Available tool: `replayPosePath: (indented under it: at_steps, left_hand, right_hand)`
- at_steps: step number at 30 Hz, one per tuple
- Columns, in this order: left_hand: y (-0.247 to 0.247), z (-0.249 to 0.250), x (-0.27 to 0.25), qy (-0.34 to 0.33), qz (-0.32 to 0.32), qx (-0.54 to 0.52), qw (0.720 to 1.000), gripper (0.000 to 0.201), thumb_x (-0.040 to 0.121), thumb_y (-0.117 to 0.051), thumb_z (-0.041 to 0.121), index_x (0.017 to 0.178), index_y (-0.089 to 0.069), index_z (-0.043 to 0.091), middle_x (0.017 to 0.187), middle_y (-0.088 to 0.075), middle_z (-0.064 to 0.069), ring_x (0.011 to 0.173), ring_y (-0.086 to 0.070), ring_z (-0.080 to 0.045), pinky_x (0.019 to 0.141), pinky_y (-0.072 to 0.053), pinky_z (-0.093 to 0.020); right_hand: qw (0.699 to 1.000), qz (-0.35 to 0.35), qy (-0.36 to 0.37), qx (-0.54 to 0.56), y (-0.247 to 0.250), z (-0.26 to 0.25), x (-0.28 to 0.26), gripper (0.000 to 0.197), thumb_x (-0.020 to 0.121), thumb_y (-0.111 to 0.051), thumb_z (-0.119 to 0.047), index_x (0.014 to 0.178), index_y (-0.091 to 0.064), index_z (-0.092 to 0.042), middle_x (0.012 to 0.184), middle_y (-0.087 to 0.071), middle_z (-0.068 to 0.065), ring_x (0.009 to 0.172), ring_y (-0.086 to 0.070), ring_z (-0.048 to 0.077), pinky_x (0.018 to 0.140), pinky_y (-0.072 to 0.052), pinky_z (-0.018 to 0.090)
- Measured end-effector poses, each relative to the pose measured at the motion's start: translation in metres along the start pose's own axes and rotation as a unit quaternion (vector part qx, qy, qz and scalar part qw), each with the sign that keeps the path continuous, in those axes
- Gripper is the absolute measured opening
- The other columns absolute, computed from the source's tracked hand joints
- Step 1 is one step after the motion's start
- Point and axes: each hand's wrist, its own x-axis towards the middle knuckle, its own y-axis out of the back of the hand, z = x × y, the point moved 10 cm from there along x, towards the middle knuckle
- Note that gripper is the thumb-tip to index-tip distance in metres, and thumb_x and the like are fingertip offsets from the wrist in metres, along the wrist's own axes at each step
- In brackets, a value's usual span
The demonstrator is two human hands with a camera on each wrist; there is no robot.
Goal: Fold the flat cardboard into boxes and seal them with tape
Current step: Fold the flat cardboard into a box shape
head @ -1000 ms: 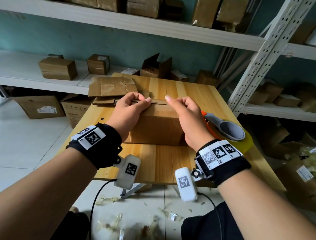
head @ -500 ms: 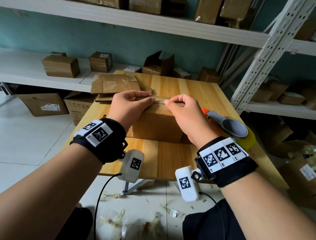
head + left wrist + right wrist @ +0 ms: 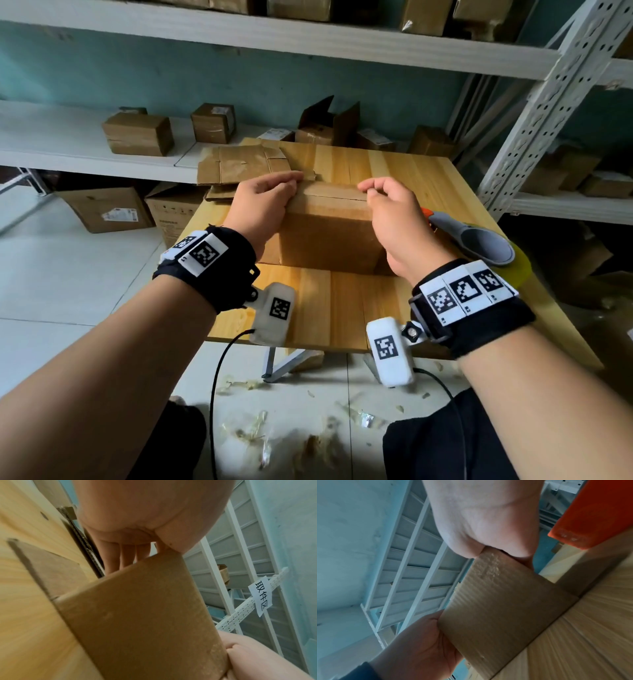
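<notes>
Both hands have slid apart, left hand (image 3: 262, 202) and right hand (image 3: 394, 216) gripping box (image 3: 329, 236) corners.

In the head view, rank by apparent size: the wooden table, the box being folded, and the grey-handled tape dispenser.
1. Light wooden table
2. Brown cardboard box
3. Grey-handled tape dispenser, partly hidden behind the right hand, so its full size is unsure.
</notes>
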Motion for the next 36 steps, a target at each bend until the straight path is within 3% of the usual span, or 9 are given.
replayPosePath:
  at_steps: [5, 10, 15, 20, 22, 24, 27, 31, 36]
  left_hand:
    - [-0.010, -0.003, -0.006, 0.024, -0.095, -0.035, 0.995, 0.028, 0.101, -0.068, 0.030, 0.128, -0.075, 0.027, 0.122, -0.075, 0.006, 0.110, -0.067, -0.010, 0.091, -0.056, -0.027]
    - [-0.020, 0.008, -0.013, -0.013, -0.175, 0.007, 0.984, 0.050, 0.076, -0.083, 0.043, 0.124, -0.077, 0.031, 0.131, -0.071, 0.002, 0.126, -0.063, -0.018, 0.113, -0.051, -0.043]
    - [-0.030, 0.020, -0.009, -0.115, -0.157, 0.244, 0.950, 0.055, 0.072, -0.081, 0.057, 0.126, -0.069, 0.051, 0.173, -0.022, 0.002, 0.161, -0.010, -0.021, 0.129, -0.015, -0.053]
    - [-0.036, 0.036, -0.009, -0.200, -0.103, 0.395, 0.891, 0.050, 0.090, -0.068, 0.058, 0.136, -0.066, 0.039, 0.161, -0.045, 0.010, 0.161, -0.012, -0.026, 0.123, 0.014, -0.066]
    - [-0.038, 0.040, -0.010, -0.226, -0.084, 0.395, 0.887, 0.042, 0.095, -0.070, 0.048, 0.133, -0.070, 0.033, 0.153, -0.055, 0.011, 0.157, -0.028, -0.023, 0.126, 0.008, -0.064]
    - [-0.041, 0.046, -0.011, -0.257, -0.065, 0.372, 0.890, 0.029, 0.095, -0.075, 0.032, 0.124, -0.077, 0.030, 0.139, -0.068, 0.007, 0.143, -0.052, -0.023, 0.126, -0.021, -0.063]
    - [-0.049, 0.053, -0.007, -0.263, -0.043, 0.375, 0.888, 0.024, 0.092, -0.074, 0.019, 0.111, -0.083, 0.030, 0.117, -0.079, 0.004, 0.111, -0.072, -0.023, 0.100, -0.056, -0.046]
    - [-0.056, 0.057, 0.006, -0.225, -0.047, 0.378, 0.897, 0.021, 0.093, -0.075, 0.014, 0.109, -0.084, 0.025, 0.115, -0.079, 0.004, 0.106, -0.072, -0.017, 0.098, -0.054, -0.031]
    - [-0.047, 0.048, 0.011, -0.206, -0.041, 0.315, 0.926, 0.023, 0.092, -0.078, 0.012, 0.114, -0.082, 0.019, 0.123, -0.077, 0.002, 0.122, -0.067, -0.011, 0.108, -0.043, -0.020]
  right_hand:
    - [0.999, -0.028, -0.018, 0.026, -0.006, 0.006, 0.003, 0.032, 0.115, -0.039, -0.029, 0.116, -0.070, -0.036, 0.132, -0.064, -0.006, 0.125, -0.058, 0.019, 0.110, -0.052, 0.048]
    - [0.999, -0.032, -0.029, 0.019, -0.008, 0.003, 0.005, 0.031, 0.115, -0.038, -0.031, 0.117, -0.068, -0.036, 0.124, -0.064, -0.006, 0.114, -0.062, 0.019, 0.098, -0.057, 0.043]
    - [1.000, -0.003, -0.010, 0.010, -0.007, -0.008, 0.007, 0.033, 0.114, -0.041, -0.030, 0.116, -0.072, -0.036, 0.117, -0.064, -0.013, 0.103, -0.059, 0.008, 0.081, -0.051, 0.025]
    - [1.000, 0.017, 0.014, -0.013, -0.007, -0.011, 0.006, 0.031, 0.113, -0.045, -0.032, 0.129, -0.071, -0.026, 0.120, -0.061, -0.015, 0.106, -0.053, 0.005, 0.076, -0.041, 0.014]
    - [0.994, 0.017, 0.065, -0.084, -0.007, -0.018, 0.004, 0.031, 0.111, -0.049, -0.040, 0.127, -0.071, -0.026, 0.132, -0.063, -0.009, 0.120, -0.057, 0.013, 0.094, -0.050, 0.026]
    - [0.963, 0.033, 0.151, -0.221, -0.008, -0.034, -0.002, 0.033, 0.108, -0.052, -0.044, 0.122, -0.076, -0.025, 0.150, -0.058, 0.002, 0.140, -0.049, 0.024, 0.112, -0.044, 0.040]
    - [0.930, -0.021, 0.188, -0.314, -0.023, -0.037, -0.007, 0.035, 0.109, -0.057, -0.027, 0.142, -0.066, -0.025, 0.157, -0.052, 0.003, 0.150, -0.038, 0.026, 0.124, -0.034, 0.044]
    - [0.939, -0.092, 0.133, -0.302, -0.032, -0.023, -0.001, 0.064, 0.106, -0.048, 0.003, 0.162, -0.041, -0.026, 0.175, -0.022, 0.000, 0.164, -0.001, 0.023, 0.128, -0.014, 0.040]
    - [0.985, -0.003, 0.126, -0.119, -0.009, -0.022, 0.006, 0.041, 0.102, -0.062, 0.000, 0.134, -0.072, -0.024, 0.162, -0.049, 0.002, 0.160, -0.023, 0.018, 0.114, -0.016, 0.019]
